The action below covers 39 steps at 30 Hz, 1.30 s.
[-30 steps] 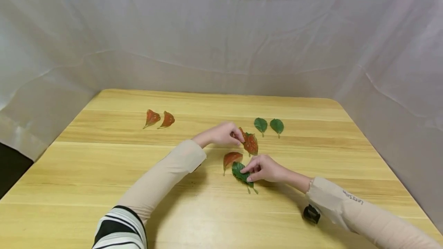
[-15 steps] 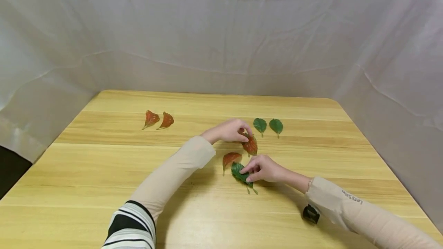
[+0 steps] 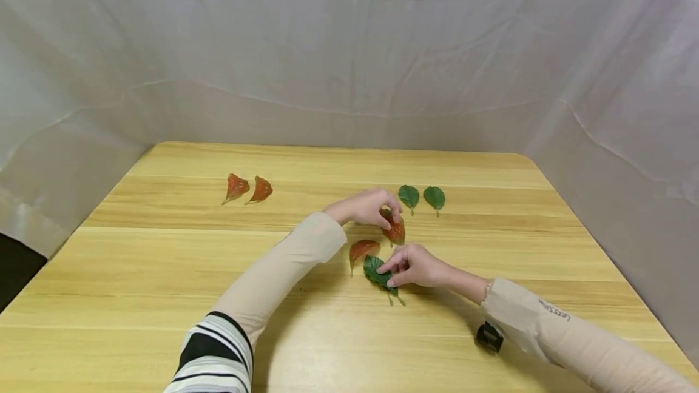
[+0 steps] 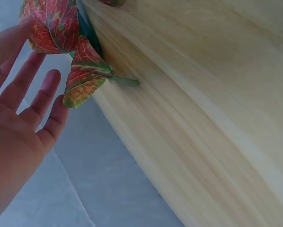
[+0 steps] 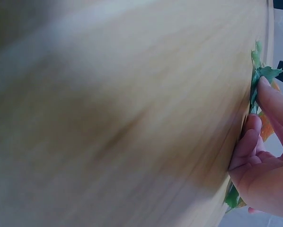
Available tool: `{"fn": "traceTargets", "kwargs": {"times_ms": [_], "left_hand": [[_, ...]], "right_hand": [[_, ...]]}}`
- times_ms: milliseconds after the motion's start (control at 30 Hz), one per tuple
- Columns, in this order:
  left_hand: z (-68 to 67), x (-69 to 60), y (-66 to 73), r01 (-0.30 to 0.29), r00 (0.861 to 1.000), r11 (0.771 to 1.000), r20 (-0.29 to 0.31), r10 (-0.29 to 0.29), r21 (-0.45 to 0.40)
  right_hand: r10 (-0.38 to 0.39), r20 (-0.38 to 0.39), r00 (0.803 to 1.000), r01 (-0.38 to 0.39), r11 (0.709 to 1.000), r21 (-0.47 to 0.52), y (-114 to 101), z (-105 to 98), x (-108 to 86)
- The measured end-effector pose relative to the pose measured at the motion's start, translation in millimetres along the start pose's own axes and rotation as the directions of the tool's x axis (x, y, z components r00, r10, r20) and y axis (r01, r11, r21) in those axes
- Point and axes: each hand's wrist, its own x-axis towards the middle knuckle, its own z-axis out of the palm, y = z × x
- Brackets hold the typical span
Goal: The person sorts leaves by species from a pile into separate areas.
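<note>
My left hand is at a cluster of red leaves right of the table's middle, a bit of green leaf showing behind. In the left wrist view its thumb and index finger pinch a red leaf; a second, curled red leaf is near the other fingertips. Nearer the front, my right hand pinches dark green leaves lying on the wood, their stems pointing forward. Fingertips press on the green leaf in the right wrist view. Beside it lies another red leaf.
Two red leaves, one a folded red leaf, lie apart at the back left of the wooden table. Two green leaves, including a rounded green leaf, lie behind the hands. Pale cloth surrounds the back and sides.
My left hand has moved slightly right, bringing its red leaf over the cluster. The right hand stays at the green leaves.
</note>
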Motion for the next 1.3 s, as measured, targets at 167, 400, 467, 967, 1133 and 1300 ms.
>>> {"fn": "traceTargets", "kwargs": {"times_ms": [167, 400, 467, 967, 1133, 1300], "left_hand": [[1.8, 3.0, -1.0, -0.009, 1.000, 0.999, 0.000, 0.009, 0.050], [2.4, 5.2, 0.1, -0.004, 1.000, 0.999, 0.003, 0.004, 0.049], [1.9, 5.6, 1.4, -0.002, 1.000, 1.000, 0.006, 0.002, 0.027], [-8.6, 2.7, 5.4, -0.050, 0.984, 0.974, -0.179, 0.010, -0.219], [-14.9, -1.6, 1.0, -0.031, 0.963, 0.959, -0.266, -0.046, -0.281], [-19.0, -7.1, -5.4, -0.025, 0.940, 0.937, -0.328, -0.097, -0.348]], "right_hand": [[-0.006, -0.003, 1.000, 0.006, 1.000, -0.003, 1.3, 0.0, 0.6], [-0.018, -0.007, 1.000, 0.018, 1.000, -0.004, 2.4, 0.3, 1.1], [-0.012, -0.007, 1.000, 0.012, 1.000, -0.002, 2.2, 0.5, 0.7], [0.040, -0.009, 0.999, -0.039, 0.999, 0.031, 1.0, -0.5, -0.4], [0.042, -0.004, 0.999, -0.042, 0.998, 0.051, 1.7, -0.9, 0.2], [0.053, 0.004, 0.999, -0.054, 0.997, 0.056, 0.8, -1.8, 1.2]]}}
